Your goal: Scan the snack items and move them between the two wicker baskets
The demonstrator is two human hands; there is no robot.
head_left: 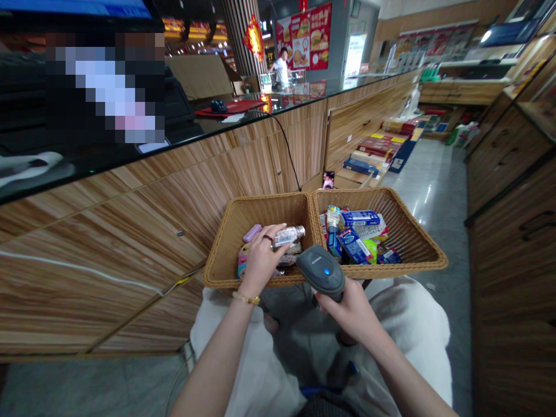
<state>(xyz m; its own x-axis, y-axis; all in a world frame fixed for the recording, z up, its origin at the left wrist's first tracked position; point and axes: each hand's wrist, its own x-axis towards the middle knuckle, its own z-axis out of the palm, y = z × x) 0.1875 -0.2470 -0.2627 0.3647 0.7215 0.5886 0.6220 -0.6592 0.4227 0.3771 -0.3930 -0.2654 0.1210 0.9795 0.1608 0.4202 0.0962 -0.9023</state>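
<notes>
Two wicker baskets rest on my lap. My left hand (260, 255) reaches into the left basket (226, 243) and is closed on a small clear bottle (290, 234) with a label and silver cap. A purple item (252, 233) and other small packets lie under and beside that hand. My right hand (351, 313) grips a grey handheld barcode scanner (321, 269) with a blue light, held just in front of the baskets and pointed toward them. The right basket (412, 243) holds several blue boxes and other small packaged goods.
A long wooden counter (130, 220) with a dark glass top runs along my left. Wooden cabinets (512, 191) stand on my right. Boxes are stacked on the floor ahead (373, 153). A person in white (282, 68) stands far behind the counter.
</notes>
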